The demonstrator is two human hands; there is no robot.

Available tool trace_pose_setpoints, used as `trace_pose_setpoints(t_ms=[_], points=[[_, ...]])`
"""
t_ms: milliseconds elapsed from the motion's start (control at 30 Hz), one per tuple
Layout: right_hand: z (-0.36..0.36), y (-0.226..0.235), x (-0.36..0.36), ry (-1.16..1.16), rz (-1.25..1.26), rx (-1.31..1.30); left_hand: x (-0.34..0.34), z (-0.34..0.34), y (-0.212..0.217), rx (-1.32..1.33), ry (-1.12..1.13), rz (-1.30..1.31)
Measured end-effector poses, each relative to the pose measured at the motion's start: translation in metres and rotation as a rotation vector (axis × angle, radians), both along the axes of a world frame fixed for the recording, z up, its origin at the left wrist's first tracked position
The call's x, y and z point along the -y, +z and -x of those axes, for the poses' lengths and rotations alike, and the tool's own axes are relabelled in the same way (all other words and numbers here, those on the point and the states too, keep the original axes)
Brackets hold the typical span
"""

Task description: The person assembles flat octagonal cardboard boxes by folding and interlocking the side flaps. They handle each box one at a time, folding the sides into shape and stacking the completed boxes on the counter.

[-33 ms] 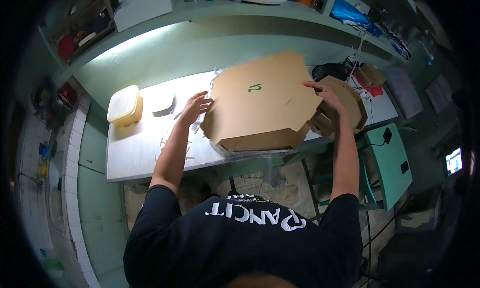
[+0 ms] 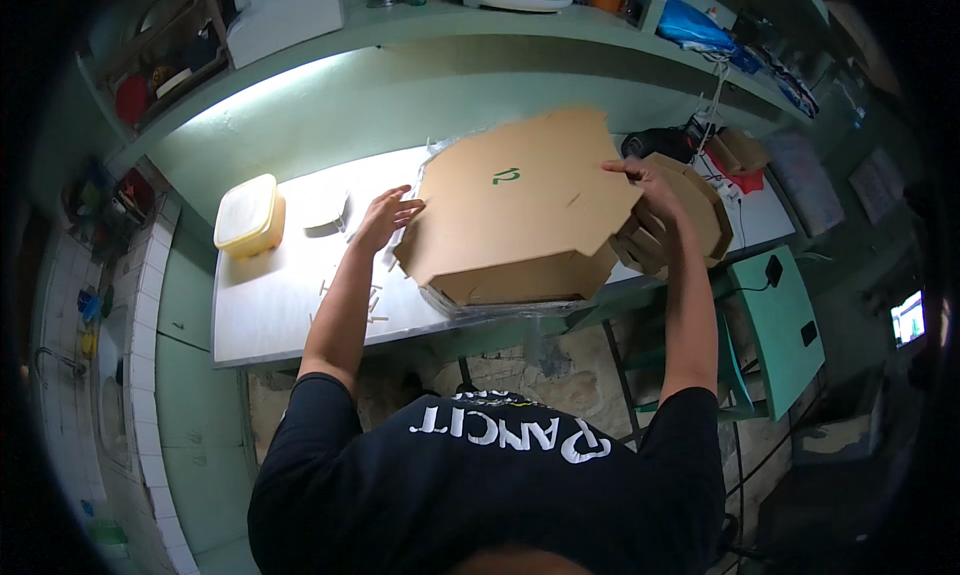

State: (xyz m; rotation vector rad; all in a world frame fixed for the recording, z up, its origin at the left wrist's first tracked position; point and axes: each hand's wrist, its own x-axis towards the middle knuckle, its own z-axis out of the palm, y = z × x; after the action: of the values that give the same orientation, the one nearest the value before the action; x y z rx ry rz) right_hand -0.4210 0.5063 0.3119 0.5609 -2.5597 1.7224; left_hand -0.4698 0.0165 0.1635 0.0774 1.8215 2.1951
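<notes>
A brown octagonal cardboard box (image 2: 515, 200) with green marking on top spans the middle of the table, its near side folded downward. Against its left edge, my left hand (image 2: 385, 217) has its fingertips curled at the cardboard. My right hand (image 2: 650, 187) grips the right edge, forefinger stretched over the top and the other fingers bent lower down. Clear plastic wrap (image 2: 465, 310) peeks out from under the box. To the right, close to my right wrist, rests another octagonal cardboard piece (image 2: 712, 213) with raised sides.
A yellow lidded tub (image 2: 250, 215) stands at the left of the white table (image 2: 270, 315), near a small white dish-like item (image 2: 325, 210). Small pale sticks (image 2: 375, 303) lie scattered by my left forearm. A green chair (image 2: 775, 315) is at right; a shelf (image 2: 420, 20) runs above.
The cardboard box has shifted slightly left, its far edge a little lower in view. Both hands move slightly along with it.
</notes>
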Motion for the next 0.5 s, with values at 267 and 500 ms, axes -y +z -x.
trace_pose_setpoints(t_ms=[267,500], points=[[-0.01,0.1,0.005,-0.208,0.369,-0.276,0.002,-0.01,0.096,-0.538,0.078,-0.277],[-0.055,0.022,0.019,-0.075,0.375,0.226,-0.016,-0.04,0.119,-0.429,0.115,-0.355]])
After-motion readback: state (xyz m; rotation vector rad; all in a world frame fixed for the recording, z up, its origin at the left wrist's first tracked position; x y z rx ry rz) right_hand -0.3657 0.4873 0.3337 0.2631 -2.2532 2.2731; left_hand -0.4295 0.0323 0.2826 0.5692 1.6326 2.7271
